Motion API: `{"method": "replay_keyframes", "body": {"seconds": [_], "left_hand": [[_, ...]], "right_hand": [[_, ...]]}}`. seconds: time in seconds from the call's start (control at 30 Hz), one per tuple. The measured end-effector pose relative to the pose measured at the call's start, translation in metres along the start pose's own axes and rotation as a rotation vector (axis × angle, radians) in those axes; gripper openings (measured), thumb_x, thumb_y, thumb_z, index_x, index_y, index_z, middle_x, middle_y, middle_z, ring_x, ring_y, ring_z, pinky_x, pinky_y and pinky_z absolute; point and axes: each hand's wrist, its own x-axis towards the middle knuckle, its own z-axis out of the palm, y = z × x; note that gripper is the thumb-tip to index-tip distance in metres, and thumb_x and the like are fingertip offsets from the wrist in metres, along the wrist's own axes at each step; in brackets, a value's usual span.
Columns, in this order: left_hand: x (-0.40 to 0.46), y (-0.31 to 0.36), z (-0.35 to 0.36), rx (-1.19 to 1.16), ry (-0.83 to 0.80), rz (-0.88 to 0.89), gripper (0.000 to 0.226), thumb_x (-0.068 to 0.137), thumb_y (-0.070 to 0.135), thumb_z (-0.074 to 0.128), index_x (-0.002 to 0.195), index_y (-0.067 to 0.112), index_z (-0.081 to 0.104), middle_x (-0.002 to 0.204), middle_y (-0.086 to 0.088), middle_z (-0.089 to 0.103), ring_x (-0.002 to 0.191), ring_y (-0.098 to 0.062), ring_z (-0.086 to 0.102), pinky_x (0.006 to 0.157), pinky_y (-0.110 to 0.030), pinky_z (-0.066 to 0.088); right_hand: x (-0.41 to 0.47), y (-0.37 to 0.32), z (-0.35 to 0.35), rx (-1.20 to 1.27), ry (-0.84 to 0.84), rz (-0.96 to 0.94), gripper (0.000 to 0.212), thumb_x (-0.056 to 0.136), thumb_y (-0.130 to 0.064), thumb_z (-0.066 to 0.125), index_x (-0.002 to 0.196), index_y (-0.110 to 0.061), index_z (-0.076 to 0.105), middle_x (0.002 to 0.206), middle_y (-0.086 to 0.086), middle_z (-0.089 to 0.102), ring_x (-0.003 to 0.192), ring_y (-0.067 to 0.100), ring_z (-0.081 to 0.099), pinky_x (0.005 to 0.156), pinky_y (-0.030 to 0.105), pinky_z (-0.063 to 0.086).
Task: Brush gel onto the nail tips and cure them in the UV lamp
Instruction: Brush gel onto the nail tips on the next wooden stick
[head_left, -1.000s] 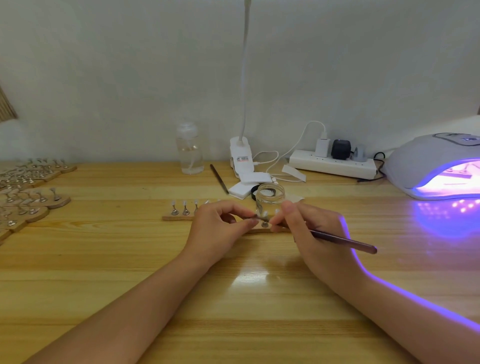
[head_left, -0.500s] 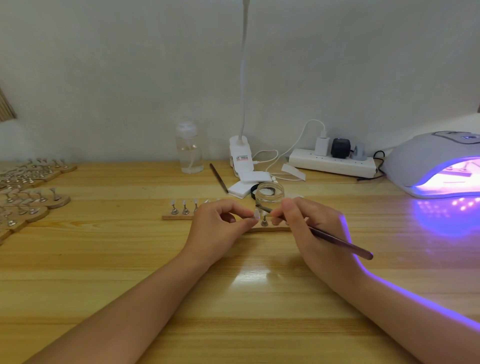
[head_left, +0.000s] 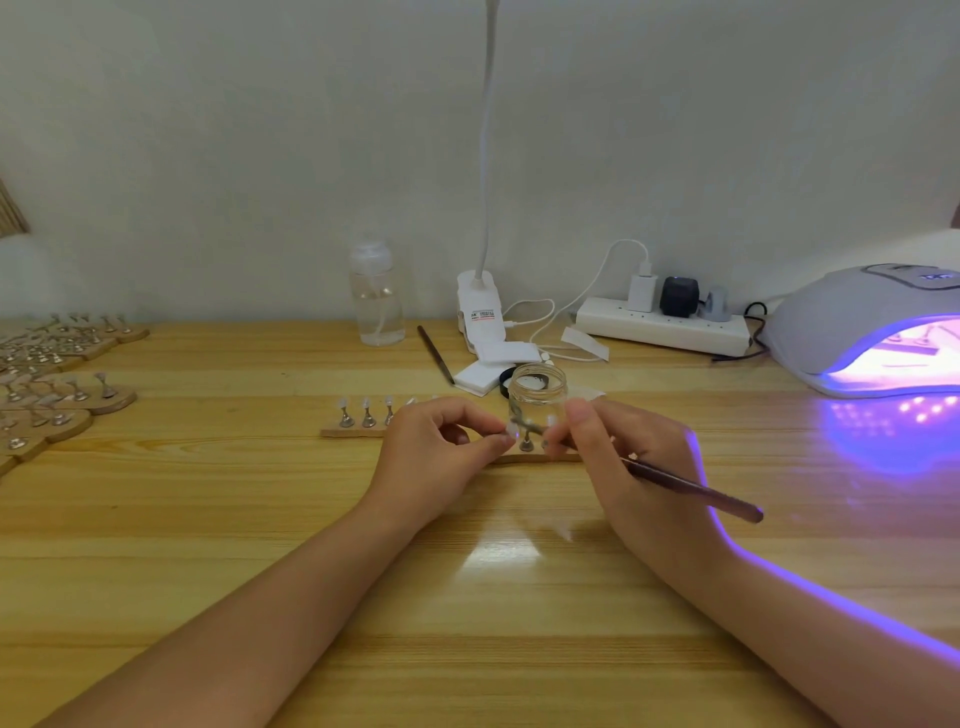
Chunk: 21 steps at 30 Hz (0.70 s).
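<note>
Nail tip: a small pale tip on a metal stand, standing on a wooden strip at the middle of the table, just in front of a clear glass jar.
Left hand: thumb and forefinger are curled and pinch the nail tip at its left side; the other fingers are folded under.
Right hand: fingers are curled round a dark brush, held like a pen, its handle slanting out to the right; the bristle end reaches the nail tip, though whether it touches cannot be told.
Row of tips: three more stands with pale tips show on the left part of the same strip; others are hidden behind the left hand.
UV lamp: a white dome at the far right of the table, lit, throwing violet light on the wood and along the right forearm.
Behind the jar: a second brush, white pads, a clip lamp, a clear bottle and a power strip along the wall.
Far left: more wooden bases with stands.
Table: light wood.
</note>
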Motion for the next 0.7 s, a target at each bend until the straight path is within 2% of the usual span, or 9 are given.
{"method": "replay_keyframes", "body": {"seconds": [0.1, 0.23, 0.33, 0.43, 0.5, 0.63, 0.7], "left_hand": [[-0.0003, 0.0011, 0.0004, -0.005, 0.002, 0.005, 0.023, 0.068, 0.011, 0.078, 0.058, 0.028, 0.066, 0.050, 0.024, 0.058, 0.050, 0.003, 0.043, 0.048, -0.004, 0.034], [-0.0006, 0.0016, 0.0002, -0.018, 0.011, 0.003, 0.026, 0.069, 0.010, 0.077, 0.056, 0.029, 0.065, 0.049, 0.024, 0.058, 0.049, 0.003, 0.043, 0.047, -0.004, 0.034], [-0.0009, 0.0011, 0.0005, -0.019, 0.015, -0.005, 0.025, 0.069, 0.010, 0.078, 0.056, 0.029, 0.066, 0.051, 0.023, 0.059, 0.048, 0.003, 0.043, 0.047, -0.003, 0.034], [-0.0010, 0.0011, 0.0005, -0.018, 0.012, -0.005, 0.024, 0.069, 0.009, 0.077, 0.058, 0.027, 0.066, 0.048, 0.023, 0.057, 0.046, 0.003, 0.043, 0.046, -0.003, 0.033], [-0.0009, 0.0016, 0.0007, -0.021, 0.011, -0.002, 0.023, 0.069, 0.009, 0.077, 0.058, 0.027, 0.066, 0.048, 0.023, 0.058, 0.046, 0.004, 0.043, 0.046, -0.003, 0.033], [-0.0007, 0.0014, 0.0008, -0.023, 0.012, -0.004, 0.023, 0.069, 0.010, 0.078, 0.058, 0.027, 0.066, 0.050, 0.023, 0.058, 0.048, 0.003, 0.044, 0.047, -0.004, 0.034], [-0.0004, 0.0008, 0.0007, -0.021, 0.015, -0.010, 0.022, 0.069, 0.010, 0.077, 0.059, 0.027, 0.067, 0.047, 0.021, 0.057, 0.047, 0.003, 0.043, 0.046, -0.004, 0.034]], "right_hand": [[0.0013, -0.0003, 0.0001, -0.032, -0.032, 0.022, 0.023, 0.085, -0.049, 0.043, 0.072, -0.042, 0.061, 0.067, -0.015, 0.066, 0.063, 0.002, 0.059, 0.056, 0.010, 0.040], [-0.0017, -0.0005, -0.0003, 0.043, -0.007, 0.009, 0.029, 0.085, -0.046, 0.046, 0.066, -0.035, 0.064, 0.066, -0.013, 0.067, 0.059, 0.003, 0.062, 0.056, 0.016, 0.046], [0.0018, -0.0011, -0.0001, -0.029, -0.014, 0.023, 0.023, 0.084, -0.050, 0.046, 0.071, -0.038, 0.062, 0.068, -0.014, 0.065, 0.062, 0.006, 0.058, 0.054, 0.013, 0.041], [-0.0003, -0.0003, 0.0001, 0.028, -0.032, 0.037, 0.024, 0.085, -0.047, 0.052, 0.067, -0.036, 0.064, 0.067, -0.015, 0.066, 0.060, 0.002, 0.060, 0.055, 0.010, 0.042], [-0.0014, -0.0005, -0.0004, 0.049, -0.010, 0.018, 0.027, 0.085, -0.047, 0.048, 0.066, -0.035, 0.064, 0.066, -0.014, 0.067, 0.057, 0.001, 0.061, 0.055, 0.010, 0.043], [0.0029, -0.0014, 0.0003, -0.017, -0.022, 0.056, 0.023, 0.082, -0.058, 0.052, 0.072, -0.039, 0.060, 0.075, -0.021, 0.065, 0.064, 0.003, 0.058, 0.054, 0.012, 0.040], [0.0017, -0.0001, 0.0010, 0.003, -0.020, 0.051, 0.024, 0.085, -0.052, 0.052, 0.069, -0.038, 0.061, 0.071, -0.019, 0.066, 0.062, 0.003, 0.059, 0.055, 0.011, 0.040]]}}
